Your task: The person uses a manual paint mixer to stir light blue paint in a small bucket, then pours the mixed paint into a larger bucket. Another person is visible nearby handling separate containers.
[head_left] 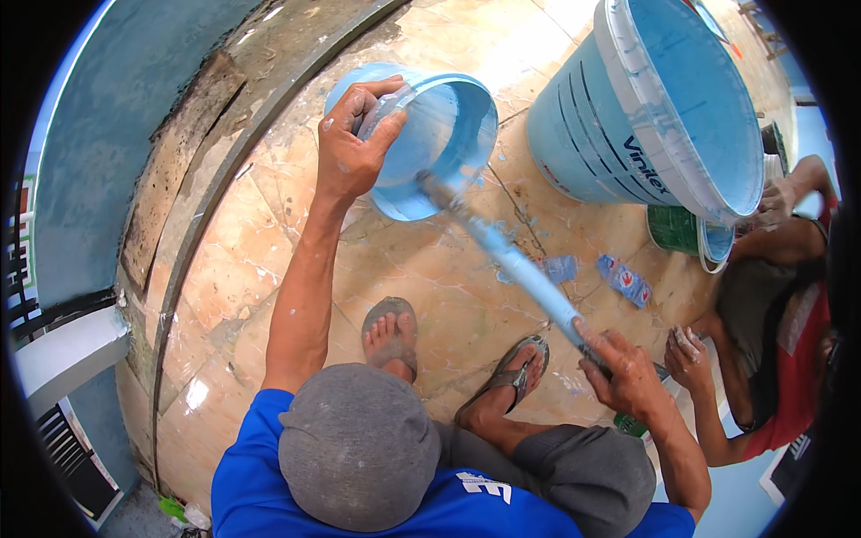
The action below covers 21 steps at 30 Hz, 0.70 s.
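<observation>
My left hand (pixel 354 143) is closed on a small pale, translucent object (pixel 387 112) at the rim of the small light-blue bucket (pixel 471 125); I cannot make out what it is. My right hand (pixel 619 377) grips the lower end of a long blue, paint-covered stick (pixel 529 278), which slants up to the bucket, its blurred greyish tip over or inside it. Pale residue shows within the bucket. Just to its right stands a large blue paint bucket (pixel 583 125), with a green pail (pixel 673 229) partly hidden behind it.
Two crumpled plastic pieces (pixel 625 280) lie on the paint-spotted tiles (pixel 242 305). A co-worker (pixel 798 359) in red crouches at the right, hands near the buckets and my right arm. A metal strip (pixel 177 296) curves along the left, beside a blue wall (pixel 90 179). My sandaled feet are below.
</observation>
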Tool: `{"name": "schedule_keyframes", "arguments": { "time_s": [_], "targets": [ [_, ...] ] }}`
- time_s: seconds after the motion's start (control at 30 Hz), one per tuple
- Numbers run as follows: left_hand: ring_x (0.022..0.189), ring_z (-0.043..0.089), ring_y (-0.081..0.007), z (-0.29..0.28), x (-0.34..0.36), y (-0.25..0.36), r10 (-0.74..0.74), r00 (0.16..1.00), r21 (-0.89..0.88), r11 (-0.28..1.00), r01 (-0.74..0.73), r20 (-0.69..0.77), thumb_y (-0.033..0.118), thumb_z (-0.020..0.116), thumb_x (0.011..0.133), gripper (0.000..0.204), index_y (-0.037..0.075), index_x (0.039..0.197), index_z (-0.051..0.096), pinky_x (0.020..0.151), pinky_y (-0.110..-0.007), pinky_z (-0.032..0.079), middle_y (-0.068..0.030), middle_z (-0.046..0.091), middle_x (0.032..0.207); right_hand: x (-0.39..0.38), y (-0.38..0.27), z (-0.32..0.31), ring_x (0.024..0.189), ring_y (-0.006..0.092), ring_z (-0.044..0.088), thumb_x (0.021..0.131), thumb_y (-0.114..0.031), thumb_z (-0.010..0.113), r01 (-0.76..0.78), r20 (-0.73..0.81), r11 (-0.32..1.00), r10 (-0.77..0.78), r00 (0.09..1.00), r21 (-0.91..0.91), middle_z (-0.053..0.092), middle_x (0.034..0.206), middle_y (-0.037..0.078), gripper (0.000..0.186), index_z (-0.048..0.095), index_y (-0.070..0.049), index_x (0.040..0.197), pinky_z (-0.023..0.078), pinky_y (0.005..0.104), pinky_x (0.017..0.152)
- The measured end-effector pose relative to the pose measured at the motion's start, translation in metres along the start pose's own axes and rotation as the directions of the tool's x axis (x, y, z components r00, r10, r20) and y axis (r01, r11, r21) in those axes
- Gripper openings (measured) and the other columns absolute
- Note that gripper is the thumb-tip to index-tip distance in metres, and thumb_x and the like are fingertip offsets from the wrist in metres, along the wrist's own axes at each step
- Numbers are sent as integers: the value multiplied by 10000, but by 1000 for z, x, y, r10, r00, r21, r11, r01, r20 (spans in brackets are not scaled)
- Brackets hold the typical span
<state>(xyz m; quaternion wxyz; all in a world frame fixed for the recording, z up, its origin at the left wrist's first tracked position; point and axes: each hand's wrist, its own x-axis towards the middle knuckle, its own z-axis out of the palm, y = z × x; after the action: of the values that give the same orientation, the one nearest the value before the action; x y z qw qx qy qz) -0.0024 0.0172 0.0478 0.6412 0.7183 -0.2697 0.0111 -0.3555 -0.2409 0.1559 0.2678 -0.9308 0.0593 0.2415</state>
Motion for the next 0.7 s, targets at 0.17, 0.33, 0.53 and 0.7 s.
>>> {"name": "schedule_keyframes", "arguments": {
  "time_s": [0.17,0.33,0.53,0.7],
  "targets": [
    [1262,672,-299,3,0,-5,47,998,56,997,-49,41,27,735,893,188,-1,814,567,1020,-387,519,-168,742,1188,7,-3,8,751,429,669,889,-92,758,81,-2,996,-81,997,28,640,956,193,714,511,-184,1552,542,507,650],
    [1257,676,-305,0,1,-3,26,999,39,999,-27,26,20,730,891,186,0,812,563,1006,-391,522,-163,741,1183,16,1,5,743,421,670,906,-107,737,39,-55,999,-40,998,-31,624,945,189,733,475,-215,1581,550,507,634],
    [1263,674,-301,-2,-2,-5,49,999,29,998,-49,23,15,726,896,197,10,801,554,1004,-392,521,-156,743,1181,24,-2,11,750,425,665,914,-103,733,72,-57,997,-73,996,-22,622,932,191,726,474,-210,1583,544,511,637],
    [1276,664,-309,-3,0,-9,55,997,49,997,-57,56,14,729,899,193,13,812,557,1018,-393,516,-157,741,1184,23,-9,14,756,428,662,909,-101,738,104,-7,993,-103,995,47,624,941,193,735,472,-216,1584,545,507,651]
  ]
}}
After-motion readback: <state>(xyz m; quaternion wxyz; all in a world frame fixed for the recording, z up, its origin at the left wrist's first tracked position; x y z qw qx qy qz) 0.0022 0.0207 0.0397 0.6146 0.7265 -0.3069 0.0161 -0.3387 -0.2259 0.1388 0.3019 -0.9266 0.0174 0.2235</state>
